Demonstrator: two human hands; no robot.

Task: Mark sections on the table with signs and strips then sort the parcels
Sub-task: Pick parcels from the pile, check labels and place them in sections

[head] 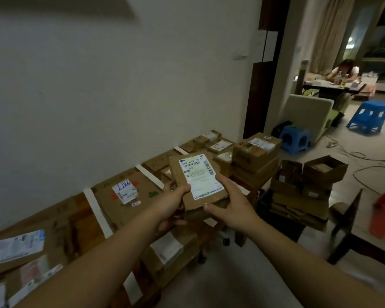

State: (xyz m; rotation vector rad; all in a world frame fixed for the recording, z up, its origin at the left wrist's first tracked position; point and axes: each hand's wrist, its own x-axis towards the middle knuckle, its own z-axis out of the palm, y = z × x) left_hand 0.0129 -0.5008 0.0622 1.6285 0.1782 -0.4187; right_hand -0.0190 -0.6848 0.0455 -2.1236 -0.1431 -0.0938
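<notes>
Wooden table (85, 230) runs along the wall from 7 o'clock to 1 o'clock of the view and is loaded with cardboard parcels. A large flat parcel (108, 197) with a handwritten label lies on it at 9 o'clock of the held parcel. Stacked boxes (256, 156) stand at 1 o'clock. The small flat parcel (198, 181), label up, is held above the table near view centre. Left hand (173, 196) grips its 8 o'clock corner, thumb on top, fingers curled beneath. Right hand (229, 203) grips its 4 o'clock edge, fingers curled round it. White strips (97, 210) cross the tabletop between parcel groups.
</notes>
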